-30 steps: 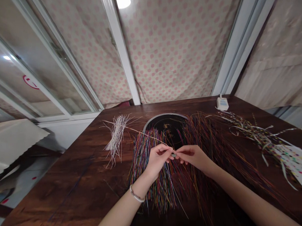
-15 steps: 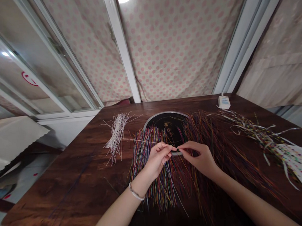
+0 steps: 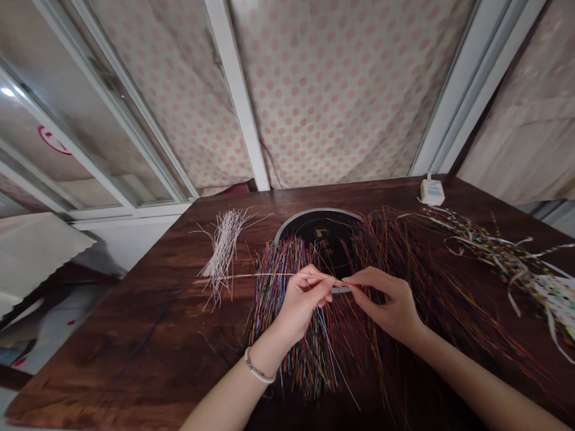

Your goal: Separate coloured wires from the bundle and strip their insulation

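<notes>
The thin strand [image 3: 266,275] is swinging down from its earlier slant and now running nearly level, crossing the white strands [image 3: 222,244], while the right hand [image 3: 390,300] is shifting slightly rightward.

I see one camera on the person's head, looking forward and down, with the bare left hand [image 3: 304,300] and the bare right hand [image 3: 390,303] near, and beyond the dark-brown wooden table [image 3: 145,355] a pink-dotted cream fabric curtain [image 3: 334,93].

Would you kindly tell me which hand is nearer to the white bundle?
Left. The left hand is right of the white bundle and nearer the viewer; the right hand is farther right.
</notes>
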`<state>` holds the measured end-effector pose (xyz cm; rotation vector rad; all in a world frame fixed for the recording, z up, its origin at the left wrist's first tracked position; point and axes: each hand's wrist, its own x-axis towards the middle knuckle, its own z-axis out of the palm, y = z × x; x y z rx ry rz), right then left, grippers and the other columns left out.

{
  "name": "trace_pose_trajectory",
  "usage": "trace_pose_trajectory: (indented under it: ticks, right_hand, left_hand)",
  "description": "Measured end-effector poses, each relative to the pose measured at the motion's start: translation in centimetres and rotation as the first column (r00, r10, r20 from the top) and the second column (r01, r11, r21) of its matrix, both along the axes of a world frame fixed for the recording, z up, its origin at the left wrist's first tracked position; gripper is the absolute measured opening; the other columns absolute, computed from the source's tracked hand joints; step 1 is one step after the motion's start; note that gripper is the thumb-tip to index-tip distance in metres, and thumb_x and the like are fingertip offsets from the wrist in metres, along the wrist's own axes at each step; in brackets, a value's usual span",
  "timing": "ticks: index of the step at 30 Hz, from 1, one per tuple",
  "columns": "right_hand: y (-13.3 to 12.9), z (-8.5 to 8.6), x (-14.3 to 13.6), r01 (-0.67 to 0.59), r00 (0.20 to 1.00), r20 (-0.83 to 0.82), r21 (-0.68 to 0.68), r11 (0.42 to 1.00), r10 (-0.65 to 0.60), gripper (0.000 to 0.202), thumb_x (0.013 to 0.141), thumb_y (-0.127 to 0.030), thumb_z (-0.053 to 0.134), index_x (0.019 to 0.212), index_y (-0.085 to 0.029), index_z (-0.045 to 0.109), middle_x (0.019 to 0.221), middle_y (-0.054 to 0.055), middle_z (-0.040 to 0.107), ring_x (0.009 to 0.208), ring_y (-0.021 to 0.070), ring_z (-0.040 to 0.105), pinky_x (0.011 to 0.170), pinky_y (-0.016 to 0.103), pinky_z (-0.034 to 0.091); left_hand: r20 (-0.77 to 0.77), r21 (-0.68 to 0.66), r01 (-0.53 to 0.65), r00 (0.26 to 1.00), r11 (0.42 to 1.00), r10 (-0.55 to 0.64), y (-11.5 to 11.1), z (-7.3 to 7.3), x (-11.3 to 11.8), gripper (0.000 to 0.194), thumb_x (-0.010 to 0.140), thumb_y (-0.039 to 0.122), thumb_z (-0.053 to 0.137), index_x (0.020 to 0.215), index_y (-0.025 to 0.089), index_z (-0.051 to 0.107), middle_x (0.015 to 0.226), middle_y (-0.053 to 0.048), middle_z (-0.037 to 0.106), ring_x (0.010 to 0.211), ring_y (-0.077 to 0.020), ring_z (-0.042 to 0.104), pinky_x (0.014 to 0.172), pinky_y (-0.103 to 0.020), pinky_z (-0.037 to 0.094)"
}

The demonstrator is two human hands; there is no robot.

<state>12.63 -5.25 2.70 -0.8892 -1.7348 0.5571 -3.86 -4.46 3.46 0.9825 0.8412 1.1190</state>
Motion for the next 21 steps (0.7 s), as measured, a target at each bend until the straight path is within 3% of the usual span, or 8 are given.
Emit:
trace_pose_trajectory:
  ticks: [5, 11, 15, 21]
  right_hand:
    - [-0.07, 0.05, -0.02, -0.045, 0.999, -0.013, -0.09, 0.995, 0.044, 0.021, 0.075, -0.018, 0.057, 0.091, -0.026, 0.068, 0.079, 0.005, 0.067, 0.071, 0.0195, 0.059, 0.066, 0.035, 0.047]
    - [0.41, -0.36, -0.18, -0.196, 0.961, -0.247, -0.308, 0.931, 0.12, 0.016, 0.076, -0.022, 0.059, 0.088, -0.024, 0.069, 0.073, 0.004, 0.066, 0.061, 0.0149, 0.059, 0.059, 0.03, 0.047]
    - [0.6, -0.62, -0.22, -0.304, 0.915, -0.361, -0.328, 0.894, 0.179, 0.014, 0.074, -0.021, 0.061, 0.085, -0.023, 0.069, 0.073, 0.004, 0.066, 0.059, 0.0141, 0.058, 0.057, 0.03, 0.047]
    - [0.67, -0.68, -0.12, -0.339, 0.896, -0.396, -0.317, 0.886, 0.202, 0.011, 0.074, -0.021, 0.061, 0.081, -0.024, 0.069, 0.071, 0.003, 0.065, 0.059, 0.013, 0.057, 0.056, 0.029, 0.046]
  left_hand:
    - [-0.001, 0.049, -0.02, 1.0, 0.999, 0.02, -0.03, 0.03, -0.02, 0.02, 0.068, 0.029, 0.065, 0.068, 0.013, 0.052, 0.066, -0.003, 0.063, 0.048, -0.0048, 0.043, 0.043, -0.017, 0.026]
    - [0.052, 0.037, 0.002, 0.999, 0.999, -0.004, 0.03, -0.07, -0.04, 0.02, 0.067, 0.028, 0.066, 0.068, 0.013, 0.052, 0.071, -0.004, 0.064, 0.048, -0.0041, 0.043, 0.044, -0.017, 0.026]
    - [0.093, 0.016, 0.024, 0.995, 1.0, -0.025, -0.01, -0.26, -0.03, 0.019, 0.068, 0.026, 0.065, 0.068, 0.013, 0.052, 0.071, -0.004, 0.063, 0.05, -0.0038, 0.044, 0.045, -0.017, 0.026]
    - [0.119, -0.008, 0.042, 0.992, 0.999, -0.041, -0.01, -0.39, 0.05, 0.019, 0.068, 0.025, 0.066, 0.067, 0.013, 0.051, 0.071, -0.003, 0.063, 0.051, -0.0037, 0.043, 0.046, -0.017, 0.026]
